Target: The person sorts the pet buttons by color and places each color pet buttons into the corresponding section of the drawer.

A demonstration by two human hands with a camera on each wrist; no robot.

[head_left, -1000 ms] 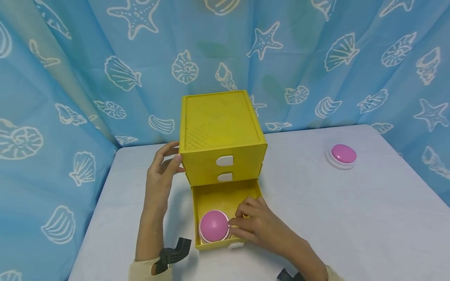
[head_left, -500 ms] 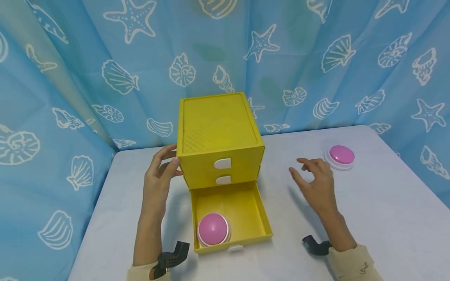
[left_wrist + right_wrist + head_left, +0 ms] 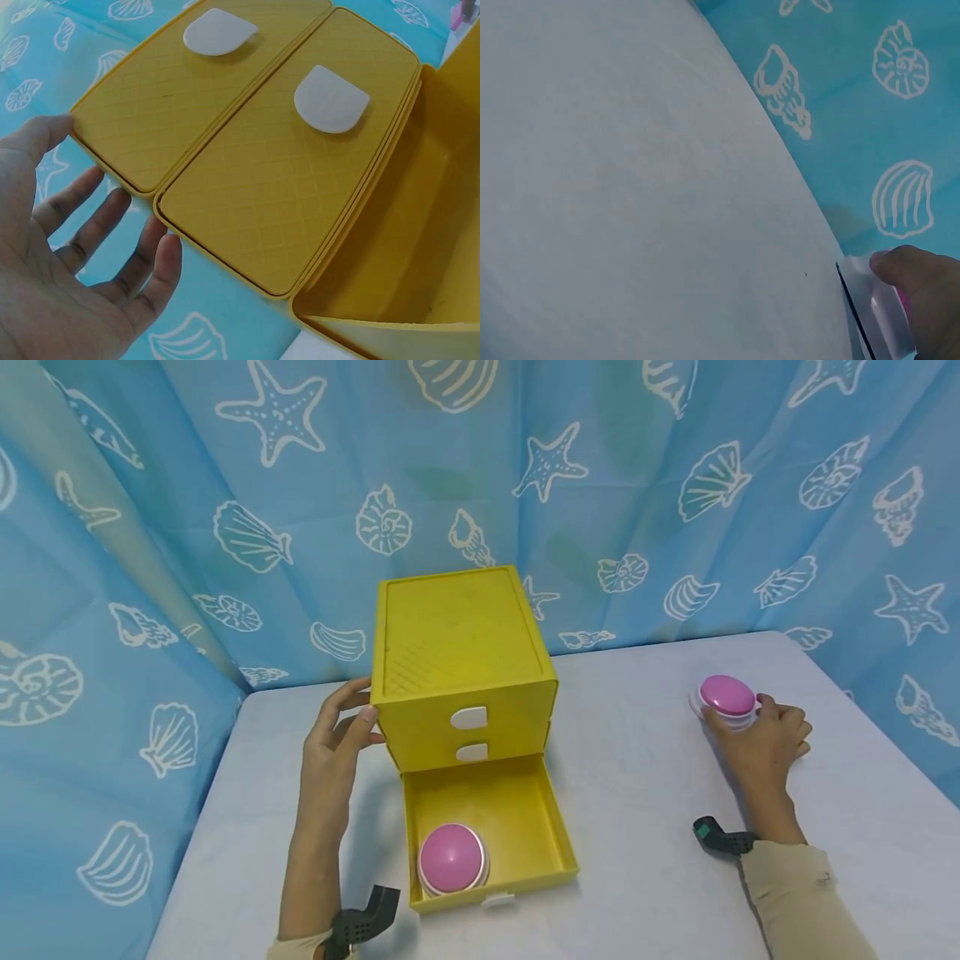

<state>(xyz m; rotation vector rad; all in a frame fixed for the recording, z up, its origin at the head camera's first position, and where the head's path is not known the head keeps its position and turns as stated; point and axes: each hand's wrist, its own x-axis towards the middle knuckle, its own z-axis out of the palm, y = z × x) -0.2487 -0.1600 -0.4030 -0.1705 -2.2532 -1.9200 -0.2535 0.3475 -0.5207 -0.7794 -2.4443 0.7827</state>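
Note:
On the right of the table, my right hand (image 3: 761, 747) pinches a round push button with a pink dome and white base (image 3: 727, 695), thumb on one side and fingers on the other. In the right wrist view the thumb (image 3: 911, 270) lies on its white base (image 3: 877, 307). My left hand (image 3: 333, 739) rests against the left side of a yellow drawer box (image 3: 461, 635), thumb at the front edge, fingers spread along the side. Its bottom drawer (image 3: 517, 827) is pulled out. A second pink push button (image 3: 452, 858) lies in that drawer's front left corner.
Two upper drawers with white handles (image 3: 468, 717) are closed above the pulled-out one. A white cloth (image 3: 630, 827) covers the table. Behind it hangs a blue curtain (image 3: 315, 527) with shell and starfish prints.
My right hand has left the button in the bottom drawer, moved right across the table and taken hold of the other push button. The left hand stays at the box's side.

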